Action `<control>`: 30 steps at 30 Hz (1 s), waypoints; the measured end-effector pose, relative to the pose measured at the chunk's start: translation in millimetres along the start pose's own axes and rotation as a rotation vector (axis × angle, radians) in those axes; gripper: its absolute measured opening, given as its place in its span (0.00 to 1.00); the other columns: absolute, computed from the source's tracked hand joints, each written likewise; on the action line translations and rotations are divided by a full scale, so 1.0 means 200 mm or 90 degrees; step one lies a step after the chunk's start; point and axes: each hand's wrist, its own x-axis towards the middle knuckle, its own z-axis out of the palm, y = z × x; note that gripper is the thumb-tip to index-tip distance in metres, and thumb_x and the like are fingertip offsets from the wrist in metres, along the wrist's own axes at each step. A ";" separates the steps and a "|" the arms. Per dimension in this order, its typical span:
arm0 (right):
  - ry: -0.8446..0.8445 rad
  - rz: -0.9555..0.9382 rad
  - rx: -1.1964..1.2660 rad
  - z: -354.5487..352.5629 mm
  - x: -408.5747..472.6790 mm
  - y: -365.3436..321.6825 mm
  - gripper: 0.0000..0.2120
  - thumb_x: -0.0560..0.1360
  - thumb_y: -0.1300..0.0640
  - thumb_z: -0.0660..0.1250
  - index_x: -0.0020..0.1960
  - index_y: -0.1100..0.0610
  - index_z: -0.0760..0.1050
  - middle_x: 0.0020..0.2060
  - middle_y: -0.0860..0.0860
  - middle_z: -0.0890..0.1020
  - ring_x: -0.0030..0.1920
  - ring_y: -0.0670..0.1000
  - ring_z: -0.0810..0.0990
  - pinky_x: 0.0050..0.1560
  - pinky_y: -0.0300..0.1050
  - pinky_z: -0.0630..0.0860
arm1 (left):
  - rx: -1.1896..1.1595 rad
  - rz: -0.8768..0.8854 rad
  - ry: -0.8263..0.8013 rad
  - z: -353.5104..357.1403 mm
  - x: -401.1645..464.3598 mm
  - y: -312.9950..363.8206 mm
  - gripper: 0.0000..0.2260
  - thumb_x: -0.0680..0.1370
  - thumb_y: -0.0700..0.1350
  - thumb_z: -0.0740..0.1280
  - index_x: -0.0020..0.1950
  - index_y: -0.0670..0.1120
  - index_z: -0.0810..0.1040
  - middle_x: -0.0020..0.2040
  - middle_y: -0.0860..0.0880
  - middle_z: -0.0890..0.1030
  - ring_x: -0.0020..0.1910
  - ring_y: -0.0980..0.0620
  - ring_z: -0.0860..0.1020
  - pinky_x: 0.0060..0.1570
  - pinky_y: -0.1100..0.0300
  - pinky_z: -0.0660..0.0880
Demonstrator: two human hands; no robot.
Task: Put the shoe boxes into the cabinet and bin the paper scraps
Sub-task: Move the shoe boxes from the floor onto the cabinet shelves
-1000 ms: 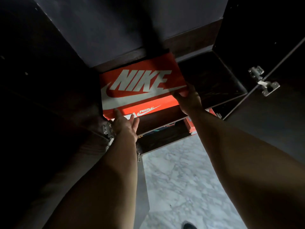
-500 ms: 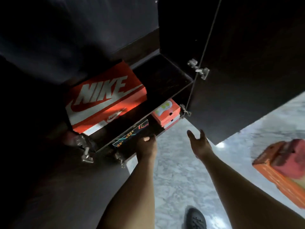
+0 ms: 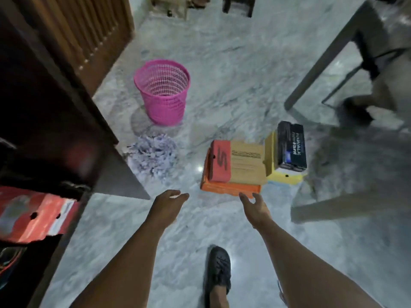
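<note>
Both my arms were stretched out over the marble floor [image 3: 233,90]. My left hand [image 3: 165,202] was empty, its fingers loosely curled and half open, and my right hand [image 3: 254,206] was empty too, spread wider with the fingers apart, its fingertips just short of the near edge of the orange shoe box [image 3: 229,186]. That box lay flat on the floor with a tan and red Skechers box [image 3: 239,161] stacked on top of it, lid shut. Just beside them to the right, a black box [image 3: 291,148] sat on a yellow box [image 3: 285,177]; I could not tell what any of these held. To my left the dark cabinet [image 3: 51,121] stood with its door [image 3: 115,174] swung out, and a red shoe box [image 3: 33,215] rested inside on a shelf, its end facing out; the space below it was too dark to read. The paper scraps [image 3: 154,157] lay heaped on the floor between the cabinet door and the stacked boxes. Just beyond the heap the pink mesh bin [image 3: 162,92] stood upright, and I could see nothing in it. My dark shoe [image 3: 219,267] was planted on the floor between my forearms.
</note>
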 end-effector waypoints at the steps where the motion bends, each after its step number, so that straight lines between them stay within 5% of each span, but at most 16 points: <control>1: 0.007 0.012 0.003 -0.05 0.13 0.03 0.36 0.80 0.36 0.60 0.82 0.54 0.57 0.77 0.60 0.68 0.74 0.66 0.69 0.70 0.61 0.72 | 0.018 0.001 -0.021 0.12 0.10 0.05 0.19 0.77 0.54 0.73 0.65 0.50 0.79 0.58 0.48 0.80 0.55 0.47 0.80 0.60 0.44 0.80; 5: 0.028 0.048 0.015 -0.18 0.65 0.15 0.35 0.81 0.38 0.60 0.81 0.55 0.59 0.77 0.59 0.68 0.74 0.63 0.69 0.70 0.58 0.72 | 0.108 -0.024 -0.061 0.53 0.56 0.15 0.25 0.77 0.56 0.73 0.71 0.51 0.74 0.67 0.48 0.76 0.51 0.50 0.77 0.60 0.48 0.79; 7: 0.027 0.069 0.014 -0.20 0.89 0.19 0.34 0.81 0.39 0.61 0.80 0.56 0.60 0.76 0.59 0.69 0.73 0.63 0.70 0.70 0.56 0.72 | 0.128 -0.059 -0.098 0.68 0.75 0.18 0.20 0.79 0.54 0.70 0.69 0.52 0.72 0.57 0.51 0.77 0.48 0.51 0.74 0.58 0.51 0.77; 9: 0.028 0.103 0.029 -0.20 1.11 0.23 0.33 0.81 0.40 0.62 0.80 0.55 0.60 0.74 0.59 0.71 0.70 0.63 0.73 0.67 0.60 0.75 | 0.163 -0.067 -0.111 0.81 0.92 0.20 0.08 0.81 0.51 0.68 0.57 0.56 0.71 0.44 0.56 0.72 0.44 0.53 0.72 0.57 0.50 0.74; 11: 0.039 0.130 0.046 -0.19 1.31 0.27 0.33 0.80 0.40 0.63 0.79 0.54 0.61 0.73 0.58 0.72 0.68 0.62 0.74 0.64 0.61 0.77 | 0.182 -0.058 -0.097 0.92 1.11 0.21 0.07 0.82 0.49 0.67 0.54 0.58 0.69 0.41 0.57 0.69 0.40 0.54 0.71 0.53 0.53 0.72; 15: 0.050 0.158 0.115 -0.15 1.63 0.33 0.34 0.78 0.40 0.65 0.79 0.52 0.61 0.73 0.56 0.72 0.68 0.61 0.74 0.66 0.62 0.76 | 0.130 -0.080 -0.053 1.02 1.49 0.14 0.33 0.79 0.55 0.69 0.80 0.51 0.59 0.63 0.56 0.70 0.62 0.49 0.73 0.62 0.49 0.76; 20: -0.011 0.162 0.205 -0.06 1.81 0.43 0.27 0.79 0.46 0.62 0.78 0.43 0.63 0.68 0.49 0.74 0.64 0.57 0.75 0.57 0.59 0.79 | 0.058 -0.146 -0.046 1.14 1.79 0.02 0.24 0.77 0.59 0.70 0.69 0.50 0.74 0.65 0.52 0.78 0.62 0.49 0.77 0.61 0.47 0.79; 27: 0.024 0.205 0.288 0.01 1.65 0.53 0.22 0.78 0.46 0.63 0.72 0.42 0.69 0.65 0.52 0.78 0.62 0.58 0.79 0.45 0.52 0.83 | 0.022 -0.133 -0.040 1.08 1.66 -0.18 0.24 0.76 0.58 0.73 0.68 0.49 0.77 0.64 0.52 0.80 0.63 0.51 0.77 0.62 0.49 0.78; 30: 0.035 0.201 0.287 0.05 1.45 0.54 0.23 0.79 0.48 0.64 0.73 0.45 0.68 0.64 0.53 0.78 0.61 0.58 0.80 0.48 0.55 0.84 | -0.003 -0.152 -0.042 0.97 1.45 -0.29 0.19 0.77 0.56 0.73 0.64 0.49 0.79 0.62 0.50 0.81 0.62 0.50 0.78 0.62 0.51 0.78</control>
